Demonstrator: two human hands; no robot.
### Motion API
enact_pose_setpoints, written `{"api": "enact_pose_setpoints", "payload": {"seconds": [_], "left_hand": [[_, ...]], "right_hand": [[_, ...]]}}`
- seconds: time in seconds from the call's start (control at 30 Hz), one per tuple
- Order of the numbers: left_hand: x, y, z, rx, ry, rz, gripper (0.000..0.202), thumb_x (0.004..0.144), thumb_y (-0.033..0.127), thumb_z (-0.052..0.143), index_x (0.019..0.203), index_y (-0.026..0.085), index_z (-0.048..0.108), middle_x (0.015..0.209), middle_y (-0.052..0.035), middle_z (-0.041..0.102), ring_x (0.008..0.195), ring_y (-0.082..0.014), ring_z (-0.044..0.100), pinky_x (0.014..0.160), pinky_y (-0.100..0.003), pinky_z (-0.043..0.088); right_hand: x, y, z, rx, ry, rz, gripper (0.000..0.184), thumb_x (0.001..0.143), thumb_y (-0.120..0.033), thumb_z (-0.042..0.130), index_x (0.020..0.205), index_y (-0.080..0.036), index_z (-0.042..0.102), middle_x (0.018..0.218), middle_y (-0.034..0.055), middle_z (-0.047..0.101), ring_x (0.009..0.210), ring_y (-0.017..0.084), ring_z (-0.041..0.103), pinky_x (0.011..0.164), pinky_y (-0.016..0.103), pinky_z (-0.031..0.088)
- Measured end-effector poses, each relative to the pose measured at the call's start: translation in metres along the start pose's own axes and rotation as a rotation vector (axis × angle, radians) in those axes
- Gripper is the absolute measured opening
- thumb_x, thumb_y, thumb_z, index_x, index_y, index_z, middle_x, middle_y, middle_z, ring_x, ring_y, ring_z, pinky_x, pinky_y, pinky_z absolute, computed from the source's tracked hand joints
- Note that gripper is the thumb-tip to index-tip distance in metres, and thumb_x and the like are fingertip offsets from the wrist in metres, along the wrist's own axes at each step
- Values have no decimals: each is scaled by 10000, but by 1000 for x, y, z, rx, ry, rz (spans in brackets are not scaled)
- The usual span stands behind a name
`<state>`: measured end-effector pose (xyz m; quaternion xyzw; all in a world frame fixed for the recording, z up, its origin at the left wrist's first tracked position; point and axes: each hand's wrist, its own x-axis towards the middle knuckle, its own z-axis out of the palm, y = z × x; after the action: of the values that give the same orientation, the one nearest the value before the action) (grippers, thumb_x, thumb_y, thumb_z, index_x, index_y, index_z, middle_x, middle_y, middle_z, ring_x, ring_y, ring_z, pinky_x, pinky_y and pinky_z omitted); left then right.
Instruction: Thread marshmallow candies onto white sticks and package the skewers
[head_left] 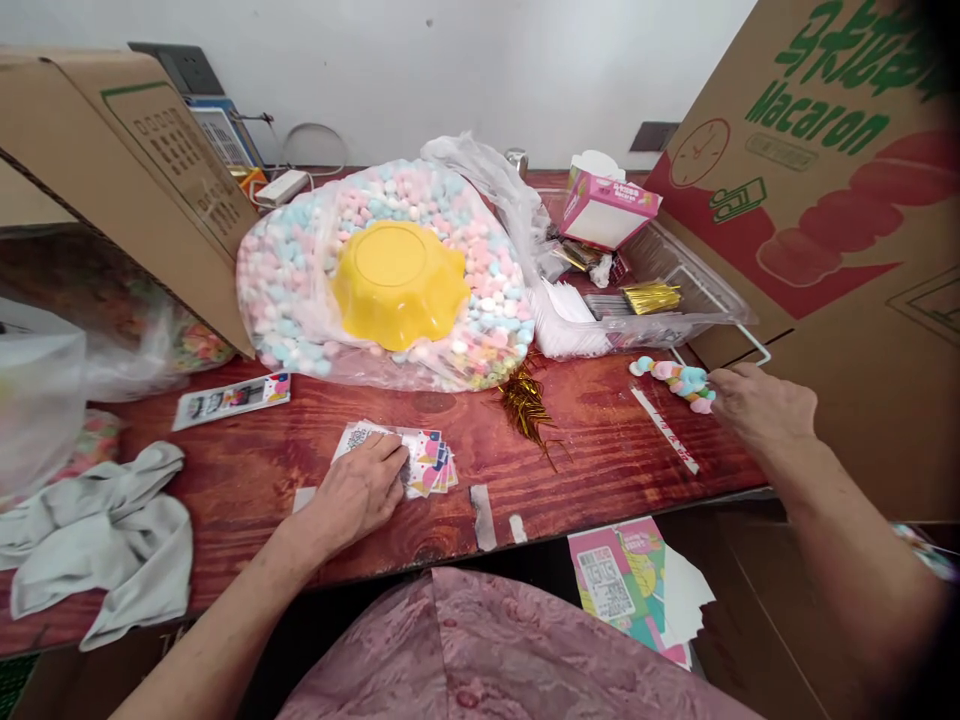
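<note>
My left hand [367, 487] rests on a fanned stack of small printed plastic bags [433, 462] at the table's front. Its fingers are bent and pressed together on the bags; the thumb is hidden. At the right side of the table, my right hand [761, 405] is closed at the near end of a twisted row of pastel marshmallows [686, 380], apparently skewered. The fingertips partly hide that end. A white paper strip with red print [665, 430] lies just left of it. Another printed bag [232, 400] lies flat at the left.
A yellow scalloped bowl [401, 280] sits upside down on a big bag of marshmallows [285, 290]. Gold tinsel [527, 402] lies before it. A clear plastic bin [660, 325] stands at the right. Cardboard boxes [840, 230] flank the table; a grey cloth [112, 530] lies left.
</note>
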<state>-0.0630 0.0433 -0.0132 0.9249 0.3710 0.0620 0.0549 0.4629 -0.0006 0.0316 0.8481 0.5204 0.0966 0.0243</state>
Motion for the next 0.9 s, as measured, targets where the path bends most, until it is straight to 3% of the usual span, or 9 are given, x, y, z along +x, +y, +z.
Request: {"api": "enact_pose_setpoints", "payload": {"seconds": [0.17, 0.27, 0.4, 0.73, 0.9], "left_hand": [[-5, -1, 6, 22, 20, 10, 229, 840, 118, 489, 982, 170, 662, 1057, -110, 653, 997, -244, 605, 882, -381, 526], [-6, -3, 7, 44, 26, 23, 228, 848, 129, 484, 986, 158, 664, 1064, -120, 653, 983, -244, 608, 871, -375, 529], [-6, -6, 9, 68, 62, 57, 240, 852, 134, 481, 1008, 140, 664, 1076, -130, 655, 975, -239, 613, 870, -360, 529], [-6, -6, 11, 44, 155, 85, 224, 830, 112, 504, 976, 111, 673, 1036, -149, 667, 915, -248, 633, 808, -367, 542], [-6, -8, 13, 2, 123, 61, 218, 836, 107, 493, 966, 140, 666, 1025, -133, 661, 918, -239, 628, 813, -366, 530]], "right_hand": [[24, -19, -28, -160, -190, -113, 285, 681, -282, 843, 921, -151, 763, 912, 67, 654, 580, 49, 398, 640, 390, 140], [31, -24, -41, -183, -207, -109, 123, 791, -195, 748, 898, -136, 761, 916, 73, 671, 572, 44, 416, 648, 400, 127], [36, -23, -54, -230, -242, -80, 123, 867, -180, 659, 920, -130, 758, 920, 73, 674, 598, 59, 462, 655, 398, 123], [35, -29, -50, -184, -241, -178, 177, 778, -67, 701, 910, -172, 756, 997, 118, 689, 652, 109, 535, 618, 325, 145], [48, -28, -46, -16, -135, -118, 157, 812, -32, 675, 698, -114, 743, 788, 80, 710, 509, 18, 417, 618, 349, 136]]}}
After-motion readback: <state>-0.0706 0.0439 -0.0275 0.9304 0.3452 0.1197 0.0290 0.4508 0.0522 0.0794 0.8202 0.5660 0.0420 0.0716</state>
